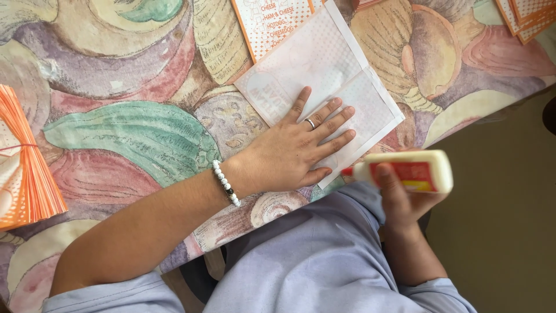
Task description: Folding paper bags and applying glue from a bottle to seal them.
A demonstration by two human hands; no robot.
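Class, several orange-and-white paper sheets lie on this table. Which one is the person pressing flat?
The pale, folded sheet at centre, under the left hand. Its faded side faces up; the other sheets lie untouched at the table's edges.

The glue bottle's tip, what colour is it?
Red. The glue bottle itself is cream-white with a red and yellow label, held in the right hand; the head view shows it.

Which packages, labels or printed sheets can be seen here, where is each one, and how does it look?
Glue bottle: in right hand, off the table edge; white, red label, red tip.
Flat paper bag: under left hand; white, faint pink print.
Printed sheet: top centre; orange and white.
Orange sheets: top right corner, stacked.
Orange bundle: left edge, fanned.
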